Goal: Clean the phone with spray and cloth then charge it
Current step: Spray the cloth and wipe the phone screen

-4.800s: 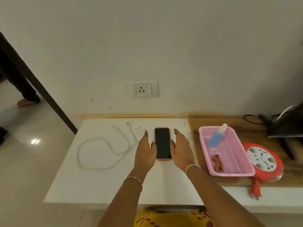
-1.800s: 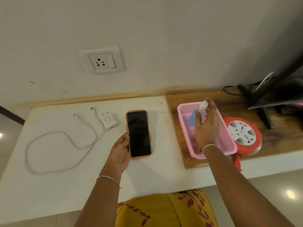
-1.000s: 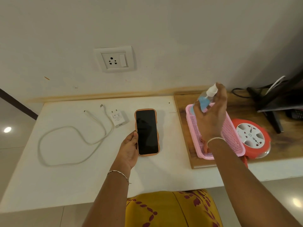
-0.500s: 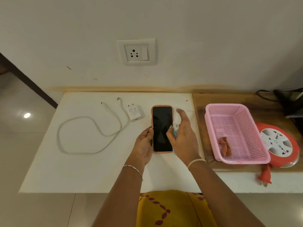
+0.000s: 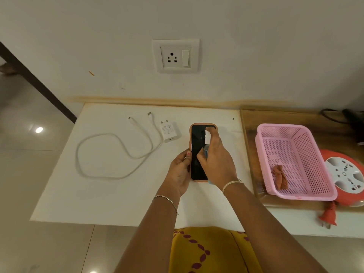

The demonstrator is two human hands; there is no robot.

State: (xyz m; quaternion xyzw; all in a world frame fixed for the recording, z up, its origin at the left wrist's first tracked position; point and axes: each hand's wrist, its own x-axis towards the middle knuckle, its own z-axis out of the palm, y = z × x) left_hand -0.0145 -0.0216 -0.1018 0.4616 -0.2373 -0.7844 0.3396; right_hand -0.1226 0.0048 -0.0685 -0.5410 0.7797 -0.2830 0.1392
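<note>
White surface holds a phone lying flat; left hand steadies its edge, fingers loosely curled, while right hand's grip closes around a spray bottle above the screen.

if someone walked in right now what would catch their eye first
Probably the two hands at the middle of the white table: the right hand holds a small spray bottle over the phone, which the left hand steadies at its edge. Next, the pink basket to the right, with a small brown cloth inside.
</note>
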